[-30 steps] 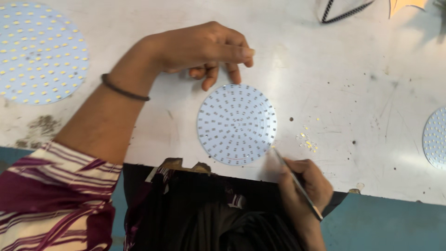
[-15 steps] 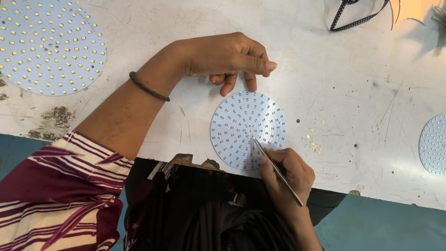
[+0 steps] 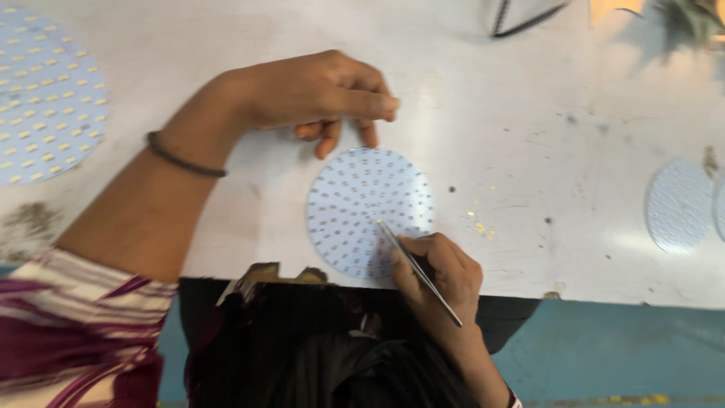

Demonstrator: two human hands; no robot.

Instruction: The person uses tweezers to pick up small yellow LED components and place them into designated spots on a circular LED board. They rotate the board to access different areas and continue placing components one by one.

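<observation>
Now pressing tweezers [image 3: 418,270] tip onto the round LED board [image 3: 369,211] at frame centre, right hand [image 3: 438,276] fingers gripping them, nearer than earlier; left hand [image 3: 317,94] fingers curled, touching its upper edge; lying on scuffed white desk [image 3: 544,151]; another board [image 3: 45,113] upper left.

A single camera worn on the person's head looks steeply down, almost straight from above, onto the near edge of a white worktable [image 3: 529,98], close enough that the left hand [image 3: 317,94], the right hand [image 3: 438,276] and the round LED board [image 3: 355,204] between them fill the middle of the picture. It faces away from the person's body, so the lap and dark clothing [image 3: 317,355] lie at the near bottom edge and the table runs off to the far top edge. There is no second view to share any part of the scene, and the frame cuts off another LED board [image 3: 41,98] at far left and one [image 3: 680,204] at right.
</observation>
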